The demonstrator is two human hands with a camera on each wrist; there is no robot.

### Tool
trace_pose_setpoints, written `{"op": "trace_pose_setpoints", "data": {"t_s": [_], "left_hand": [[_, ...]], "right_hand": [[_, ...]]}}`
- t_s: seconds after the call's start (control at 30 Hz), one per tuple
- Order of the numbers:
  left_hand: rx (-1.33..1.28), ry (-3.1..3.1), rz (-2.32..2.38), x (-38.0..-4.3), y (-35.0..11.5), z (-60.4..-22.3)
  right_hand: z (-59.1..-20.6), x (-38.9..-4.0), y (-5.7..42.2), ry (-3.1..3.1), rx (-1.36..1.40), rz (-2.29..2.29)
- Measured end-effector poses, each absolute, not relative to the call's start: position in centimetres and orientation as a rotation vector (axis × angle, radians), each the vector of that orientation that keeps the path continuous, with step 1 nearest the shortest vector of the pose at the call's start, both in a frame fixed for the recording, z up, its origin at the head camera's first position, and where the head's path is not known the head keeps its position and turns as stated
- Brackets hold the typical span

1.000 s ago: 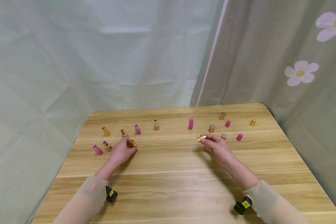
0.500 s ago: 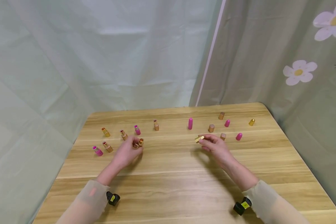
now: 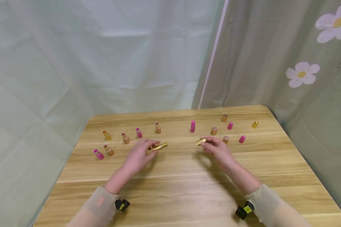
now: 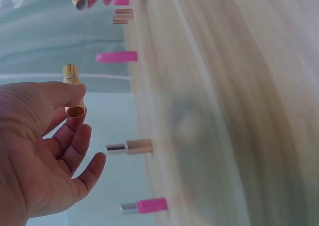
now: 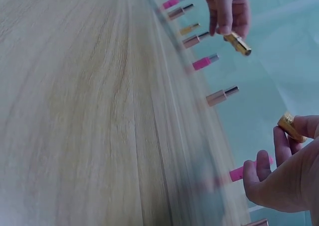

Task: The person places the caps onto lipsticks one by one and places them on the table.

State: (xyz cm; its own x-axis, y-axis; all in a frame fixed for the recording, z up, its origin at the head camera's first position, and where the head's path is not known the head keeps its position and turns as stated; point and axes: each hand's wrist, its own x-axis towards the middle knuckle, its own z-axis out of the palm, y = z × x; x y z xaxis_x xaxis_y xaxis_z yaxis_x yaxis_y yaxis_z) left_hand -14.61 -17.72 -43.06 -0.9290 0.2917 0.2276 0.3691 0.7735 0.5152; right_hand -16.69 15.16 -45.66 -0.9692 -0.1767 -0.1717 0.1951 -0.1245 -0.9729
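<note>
My left hand (image 3: 139, 155) pinches a gold lipstick tube (image 3: 160, 146) between thumb and fingers. It is tilted nearly level, its narrower end facing right, and its round base (image 4: 76, 111) shows in the left wrist view. Across from it, my right hand (image 3: 220, 153) holds a gold lipstick cap (image 3: 200, 142) by thumb and fingertips. The cap's open end points left toward the tube, a gap apart. Both hands are raised above the wooden table (image 3: 182, 189). In the right wrist view the gold cap (image 5: 291, 127) sits at the fingertips.
Uncapped lipsticks stand at the left: pink (image 3: 98, 154), rose-gold (image 3: 109, 150) and gold (image 3: 107, 135) ones among them. At the right are several caps, including a tall pink cap (image 3: 193, 126), a gold cap (image 3: 254, 125) and a copper cap (image 3: 214, 130). A curtain (image 3: 147, 63) hangs behind the table.
My left hand has carried the gold lipstick tube rightward from among the standing lipsticks and tipped it from upright to nearly level. My right hand, still holding the gold cap, has shifted slightly left.
</note>
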Motion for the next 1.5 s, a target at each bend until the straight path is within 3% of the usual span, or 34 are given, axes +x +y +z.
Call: {"op": "trace_pose_setpoints", "data": {"t_s": [0.47,1.5], "left_hand": [[-0.595,-2.783,-0.806,-14.6,-14.7,-41.1],[-0.691,-2.775,-0.871,-14.9,-12.0,-40.8]], "right_hand": [[-44.6,-16.2,13.4,1.79,-0.067,-2.274],[-44.4,-15.7,10.2,1.768,-0.097,-2.258]]}}
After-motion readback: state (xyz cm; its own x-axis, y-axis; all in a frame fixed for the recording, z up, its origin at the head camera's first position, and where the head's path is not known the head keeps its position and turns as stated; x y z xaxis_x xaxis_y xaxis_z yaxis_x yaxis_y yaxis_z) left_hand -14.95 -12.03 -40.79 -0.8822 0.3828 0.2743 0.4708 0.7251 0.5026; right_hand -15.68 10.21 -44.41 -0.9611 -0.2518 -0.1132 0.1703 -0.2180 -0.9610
